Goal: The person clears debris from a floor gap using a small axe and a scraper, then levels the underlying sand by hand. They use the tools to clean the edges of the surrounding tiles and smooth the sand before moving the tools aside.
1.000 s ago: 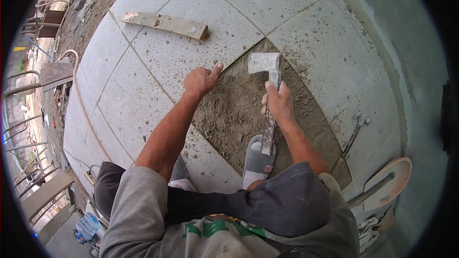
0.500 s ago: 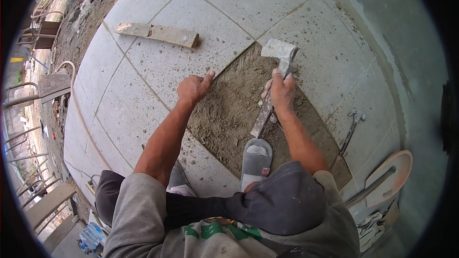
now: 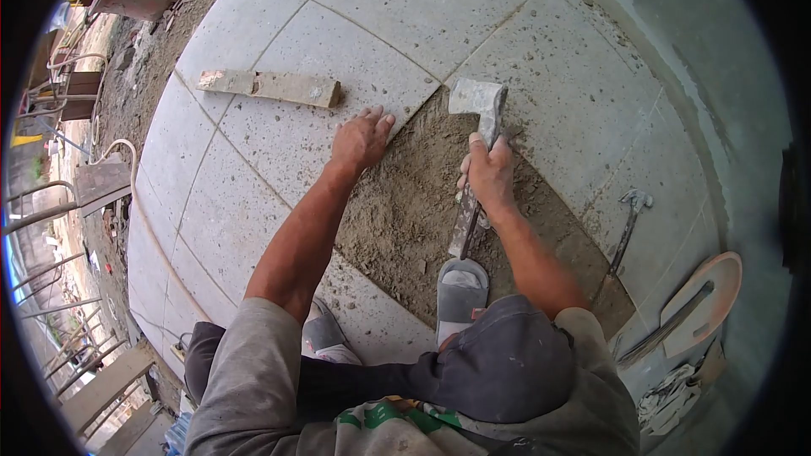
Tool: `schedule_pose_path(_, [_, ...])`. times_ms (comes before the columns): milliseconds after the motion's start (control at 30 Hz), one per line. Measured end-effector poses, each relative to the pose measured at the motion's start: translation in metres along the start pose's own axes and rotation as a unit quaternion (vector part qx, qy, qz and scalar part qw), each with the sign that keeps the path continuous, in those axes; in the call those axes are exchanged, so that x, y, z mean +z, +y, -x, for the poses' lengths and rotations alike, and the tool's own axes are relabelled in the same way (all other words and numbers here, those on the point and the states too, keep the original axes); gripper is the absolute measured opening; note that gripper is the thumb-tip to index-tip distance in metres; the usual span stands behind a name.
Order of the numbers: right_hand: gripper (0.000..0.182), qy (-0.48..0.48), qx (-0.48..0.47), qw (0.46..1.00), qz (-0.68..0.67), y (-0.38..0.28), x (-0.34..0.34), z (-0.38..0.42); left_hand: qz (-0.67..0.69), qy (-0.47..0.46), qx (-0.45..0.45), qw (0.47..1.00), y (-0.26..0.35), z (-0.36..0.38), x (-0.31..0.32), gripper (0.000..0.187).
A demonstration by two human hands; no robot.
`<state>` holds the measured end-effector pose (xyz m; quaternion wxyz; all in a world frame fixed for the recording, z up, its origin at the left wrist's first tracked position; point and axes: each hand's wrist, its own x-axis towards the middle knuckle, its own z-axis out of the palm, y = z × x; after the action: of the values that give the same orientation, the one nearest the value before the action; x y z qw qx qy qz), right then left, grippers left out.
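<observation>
Wooden offcut (image 3: 269, 86) is seen lying on the grey paving slabs (image 3: 253, 169) at upper left. The left hand (image 3: 361, 138) is laid flat, fingers spread and holding nothing, on the slab edge where it meets the bare sand bed (image 3: 405, 211). The right hand (image 3: 488, 172) is closed in a firm grip around the handle of a hammer (image 3: 475, 139) — its head rests at the bed's far corner. A claw hammer (image 3: 629, 224) and a trowel (image 3: 697, 297) lie well apart at right.

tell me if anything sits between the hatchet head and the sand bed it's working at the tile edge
Nothing visible does. The right hand grips the hatchet, whose head sits at the corner of the open sand bed. The left hand rests on the tile edge, off to the side.
</observation>
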<state>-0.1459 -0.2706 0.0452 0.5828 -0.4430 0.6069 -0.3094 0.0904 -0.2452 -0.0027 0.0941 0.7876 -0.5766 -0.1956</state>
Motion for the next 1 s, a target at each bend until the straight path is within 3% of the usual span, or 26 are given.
schedule_pose_path(67, [0.036, -0.126, 0.099, 0.985, 0.069, 0.009, 0.008, 0.000, 0.005, -0.048, -0.001, 0.999, 0.015, -0.009, 0.005, 0.054])
schedule_pose_path(133, [0.035, -0.134, 0.090, 0.982, 0.094, 0.004, -0.006, -0.003, -0.040, -0.066, -0.059, 0.995, 0.024, -0.012, 0.008, 0.055])
schedule_pose_path(200, [0.035, -0.136, 0.079, 0.986, 0.054, 0.002, -0.016, 0.000, -0.045, -0.073, -0.056, 0.995, 0.019, -0.009, 0.008, 0.056])
schedule_pose_path(267, [0.035, -0.113, 0.067, 0.991, 0.010, -0.003, -0.017, -0.001, -0.053, -0.064, -0.029, 0.996, 0.019, -0.013, 0.004, 0.059])
schedule_pose_path(333, [0.028, 0.000, 0.010, 0.999, -0.036, -0.010, -0.011, -0.002, -0.065, -0.085, -0.055, 0.993, 0.024, -0.018, -0.001, 0.059])
schedule_pose_path(400, [0.032, 0.007, 0.009, 1.000, -0.021, 0.007, -0.004, -0.005, -0.074, -0.100, -0.080, 0.989, 0.026, -0.023, -0.005, 0.062])
schedule_pose_path(467, [0.032, -0.144, 0.112, 0.982, 0.055, 0.018, -0.001, -0.006, -0.081, -0.164, -0.056, 0.982, 0.024, -0.030, -0.010, 0.068])
schedule_pose_path(500, [0.032, -0.158, 0.111, 0.979, 0.065, 0.015, -0.009, -0.008, -0.082, -0.161, -0.054, 0.982, 0.020, -0.036, -0.005, 0.068])
schedule_pose_path(567, [0.031, -0.135, 0.102, 0.985, 0.029, 0.012, -0.015, -0.005, -0.083, -0.006, -0.008, 0.996, 0.010, -0.028, 0.007, 0.065])
schedule_pose_path(633, [0.032, -0.076, 0.053, 0.995, -0.039, 0.003, -0.018, -0.009, -0.083, -0.013, -0.014, 0.996, 0.009, -0.034, 0.009, 0.065])
schedule_pose_path(733, [0.029, -0.022, 0.038, 0.998, -0.034, 0.010, -0.008, -0.012, -0.074, -0.041, -0.029, 0.996, 0.018, -0.032, -0.002, 0.067])
schedule_pose_path(800, [0.030, -0.057, 0.086, 0.994, 0.028, 0.009, -0.006, -0.007, -0.067, -0.056, -0.035, 0.996, 0.019, -0.030, -0.006, 0.068])
schedule_pose_path(867, [0.030, -0.220, 0.139, 0.964, 0.059, 0.010, -0.012, -0.005, -0.063, -0.051, -0.039, 0.996, 0.020, -0.033, -0.007, 0.069])
schedule_pose_path(933, [0.029, -0.225, 0.153, 0.960, 0.069, 0.014, -0.012, 0.001, -0.070, -0.059, -0.042, 0.995, 0.017, -0.028, -0.005, 0.069])
schedule_pose_path(1000, [0.030, -0.141, 0.083, 0.986, 0.025, 0.011, -0.013, 0.003, -0.076, -0.066, -0.039, 0.994, 0.018, -0.031, -0.006, 0.069])
